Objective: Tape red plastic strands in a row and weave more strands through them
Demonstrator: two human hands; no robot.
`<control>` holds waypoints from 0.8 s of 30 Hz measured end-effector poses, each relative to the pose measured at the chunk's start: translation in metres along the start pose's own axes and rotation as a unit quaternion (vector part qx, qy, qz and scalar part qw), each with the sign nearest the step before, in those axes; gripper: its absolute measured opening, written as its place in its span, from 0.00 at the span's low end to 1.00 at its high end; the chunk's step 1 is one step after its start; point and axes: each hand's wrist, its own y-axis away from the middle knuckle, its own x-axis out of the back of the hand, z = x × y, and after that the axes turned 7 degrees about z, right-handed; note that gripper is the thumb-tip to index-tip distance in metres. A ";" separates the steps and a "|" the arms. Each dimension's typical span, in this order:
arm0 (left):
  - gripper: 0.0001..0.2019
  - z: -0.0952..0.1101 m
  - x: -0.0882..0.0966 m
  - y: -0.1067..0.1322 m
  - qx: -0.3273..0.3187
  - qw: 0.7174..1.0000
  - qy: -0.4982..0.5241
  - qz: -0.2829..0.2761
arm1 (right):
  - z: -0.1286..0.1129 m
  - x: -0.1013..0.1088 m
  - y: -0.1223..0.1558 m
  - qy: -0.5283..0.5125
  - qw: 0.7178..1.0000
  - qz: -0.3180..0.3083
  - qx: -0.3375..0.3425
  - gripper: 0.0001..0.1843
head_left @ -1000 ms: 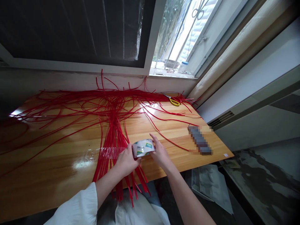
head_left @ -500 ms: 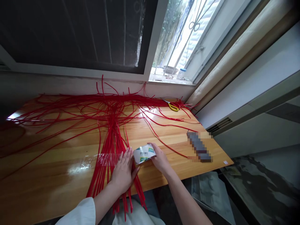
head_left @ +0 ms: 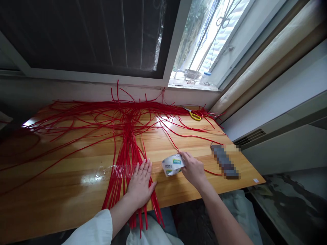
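Red plastic strands run in a fanned bundle down the table and hang over its front edge. A strip of clear tape lies across them and sticks to the wood on their left. My left hand lies flat on the strands at the right end of the visible strip, its fingers stretched out. To the right of it, just above the table, my right hand grips a roll of tape with a printed white core. Whether the tape runs unbroken from strip to roll is hard to see.
A long heap of red strands lies along the back of the wooden table. Yellow-handled scissors rest on its right part. A dark, pixelated oblong thing lies near the right edge. Behind stands a window.
My right hand has moved right with the tape roll, away from my left hand. My left hand has stayed on the strands, now flatter. The view has shifted slightly.
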 end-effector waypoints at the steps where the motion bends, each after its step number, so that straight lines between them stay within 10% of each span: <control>1: 0.32 0.000 -0.001 0.000 -0.002 1.000 -0.003 0.001 | 0.001 0.000 -0.001 0.000 1.000 0.006 0.007 0.26; 9: 0.31 -0.002 -0.004 0.007 -0.034 0.994 -0.002 0.100 | -0.003 -0.007 -0.007 -0.004 0.998 0.030 0.048 0.25; 24: 0.29 -0.002 0.014 0.016 -0.084 0.992 0.087 -0.024 | -0.018 -0.009 -0.002 -0.131 0.989 0.055 0.046 0.19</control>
